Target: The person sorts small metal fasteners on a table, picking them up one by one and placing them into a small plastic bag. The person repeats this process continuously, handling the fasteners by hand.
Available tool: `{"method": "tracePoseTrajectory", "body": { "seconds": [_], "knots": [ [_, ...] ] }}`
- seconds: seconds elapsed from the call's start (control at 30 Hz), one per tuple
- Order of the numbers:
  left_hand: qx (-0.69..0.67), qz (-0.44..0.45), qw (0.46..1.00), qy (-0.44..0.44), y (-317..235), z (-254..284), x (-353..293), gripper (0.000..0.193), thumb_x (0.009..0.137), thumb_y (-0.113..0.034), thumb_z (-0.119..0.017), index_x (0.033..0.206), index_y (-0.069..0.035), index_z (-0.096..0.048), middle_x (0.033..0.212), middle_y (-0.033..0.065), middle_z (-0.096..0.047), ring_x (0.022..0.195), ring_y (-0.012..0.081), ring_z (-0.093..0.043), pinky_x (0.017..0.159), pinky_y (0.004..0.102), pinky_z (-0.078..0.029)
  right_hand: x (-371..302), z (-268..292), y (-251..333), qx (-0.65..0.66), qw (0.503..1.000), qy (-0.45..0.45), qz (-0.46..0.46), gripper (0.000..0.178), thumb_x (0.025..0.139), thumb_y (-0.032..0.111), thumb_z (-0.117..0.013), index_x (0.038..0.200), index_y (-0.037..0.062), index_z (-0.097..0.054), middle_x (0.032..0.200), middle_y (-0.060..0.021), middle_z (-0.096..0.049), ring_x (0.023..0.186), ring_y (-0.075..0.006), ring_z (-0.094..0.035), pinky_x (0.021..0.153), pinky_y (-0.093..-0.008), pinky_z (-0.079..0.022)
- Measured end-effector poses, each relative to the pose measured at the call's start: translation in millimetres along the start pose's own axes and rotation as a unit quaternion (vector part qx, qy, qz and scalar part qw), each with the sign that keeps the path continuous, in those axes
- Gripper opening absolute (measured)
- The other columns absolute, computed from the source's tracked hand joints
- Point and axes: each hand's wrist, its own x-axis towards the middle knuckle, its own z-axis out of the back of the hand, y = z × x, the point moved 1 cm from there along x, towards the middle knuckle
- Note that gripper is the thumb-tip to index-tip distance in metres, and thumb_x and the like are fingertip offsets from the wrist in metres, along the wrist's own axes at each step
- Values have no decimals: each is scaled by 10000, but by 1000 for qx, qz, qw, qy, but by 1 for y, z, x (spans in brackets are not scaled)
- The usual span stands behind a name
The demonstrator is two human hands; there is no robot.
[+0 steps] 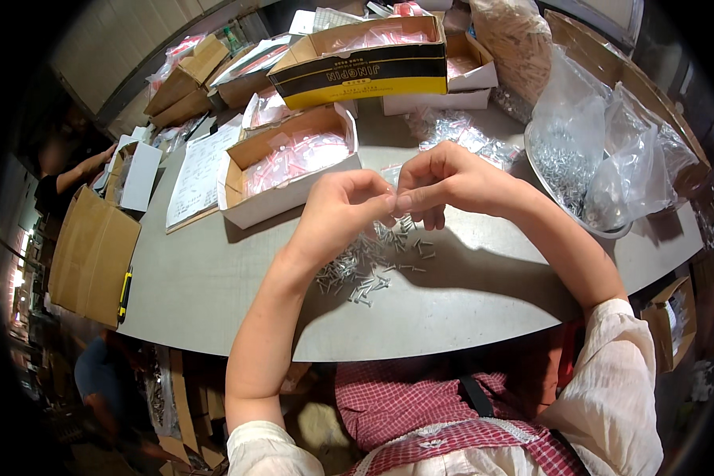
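Observation:
Above the table, my left hand (337,208) and my right hand (446,181) meet with their fingertips pinched together. Whatever lies between the fingers is too small and covered to make out. A bit of clear plastic (389,171) shows just beyond the fingertips; I cannot tell whether it is held. Below and partly behind the hands, a loose pile of silvery screws (355,266) is spread on the grey table (373,337). Beyond my left hand stands an open white cardboard box (285,191) of small clear bags with red edges (297,159).
A black-and-yellow box (361,78) holds more bags at the back. Filled bags (464,131) lie beyond my right hand. On the right, a round basin (607,232) holds plastic-wrapped screws. Written sheets (202,178), a cardboard box (91,254) and a yellow-black cutter (125,293) are leftward. Another person's arm (83,170) shows far left.

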Motion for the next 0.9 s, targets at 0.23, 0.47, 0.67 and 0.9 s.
{"method": "tracePoseTrajectory", "body": {
  "seconds": [0.23, 0.47, 0.67, 0.9],
  "knots": [
    [-6, 4, 1000, -17, -1, 0, -1, 153, 920, -146, -667, 950, -1, -708, 846, 42, -716, 762, 99, -682, 591, 212, -488, 0, -1, -1, -6, 1000, -7, 13, 182, 923, 160, -689, 886, -18, -693, 728, -39, -669, 661, -111, -669, 592, -250, -543],
    [43, -17, 997, -58, 6, 0, 1, 136, 915, -117, -675, 966, 3, -714, 821, 45, -719, 734, 90, -676, 565, 212, -482, -5, -13, 1, -353, 900, -150, 208, 230, 852, 219, -717, 897, 8, -634, 734, -150, -616, 663, -285, -630, 620, -384, -486],
    [73, -41, 993, -81, 2, -8, -1, 103, 904, -103, -674, 903, -2, -690, 792, 30, -701, 707, 64, -642, 569, 197, -457, -6, -13, -4, -341, 907, -159, 189, 195, 820, 186, -690, 884, 13, -630, 741, -159, -618, 658, -317, -621, 599, -390, -479],
    [121, -150, 968, -161, 3, -16, -4, 75, 814, -71, -664, 805, -6, -628, 719, 8, -632, 657, 76, -580, 611, 244, -462, -4, -22, -3, -388, 830, -249, 314, 175, 783, 164, -687, 778, 27, -578, 696, -148, -615, 640, -347, -636, 563, -442, -496]
  ]
}}
